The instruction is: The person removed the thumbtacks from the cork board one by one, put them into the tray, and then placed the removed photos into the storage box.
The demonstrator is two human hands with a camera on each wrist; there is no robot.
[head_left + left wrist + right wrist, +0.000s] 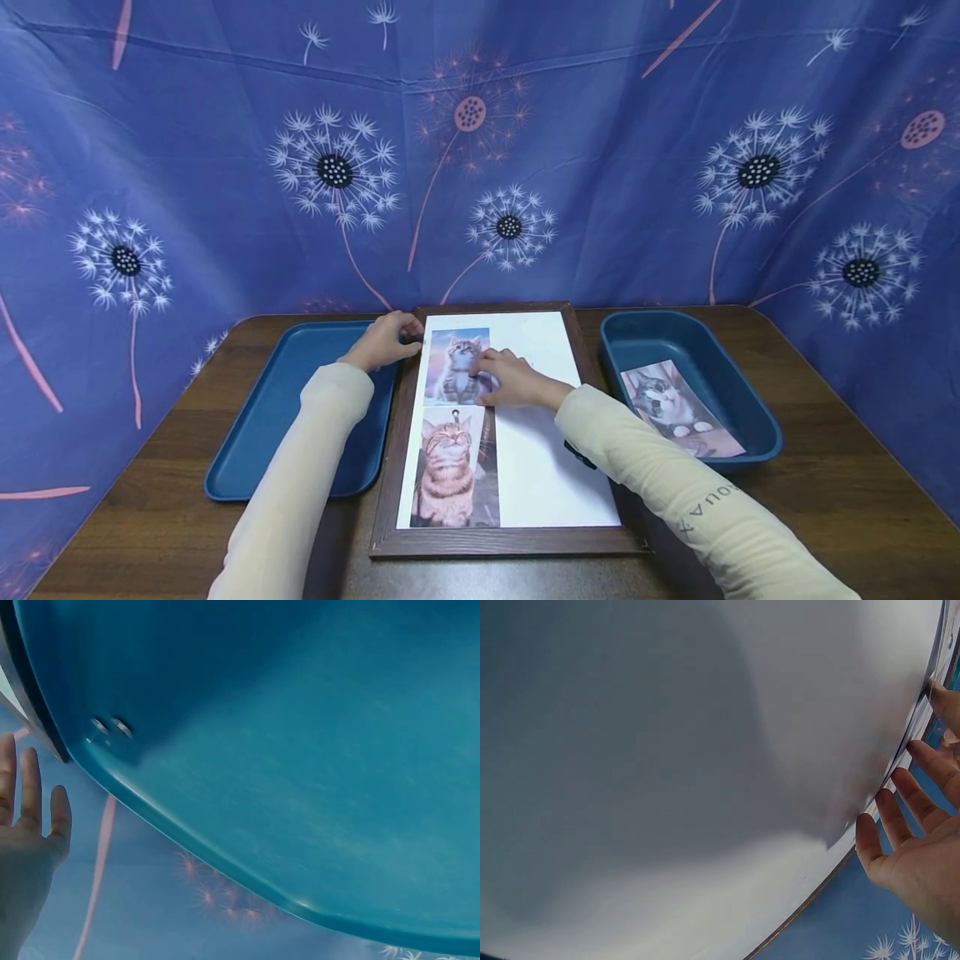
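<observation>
A white board (551,467) in a dark wooden frame lies on the table. On its upper left is a photo of a fluffy kitten (456,358). My right hand (517,379) has its fingertips on that photo's right side; in the right wrist view its fingers (904,825) are spread over the white surface. Below lies a photo of an orange cat (450,483), with a small round silver-and-dark piece (455,414) at its top. My left hand (386,340) is at the frame's upper left edge, its fingers loosely extended and holding nothing visible.
A flat blue tray (277,417) lies left of the frame, with small shiny pieces (112,727) near one corner. To the right, a deeper blue bin (693,333) holds a photo of a grey-and-white cat (671,404). A dandelion-patterned blue cloth (600,125) hangs behind the table.
</observation>
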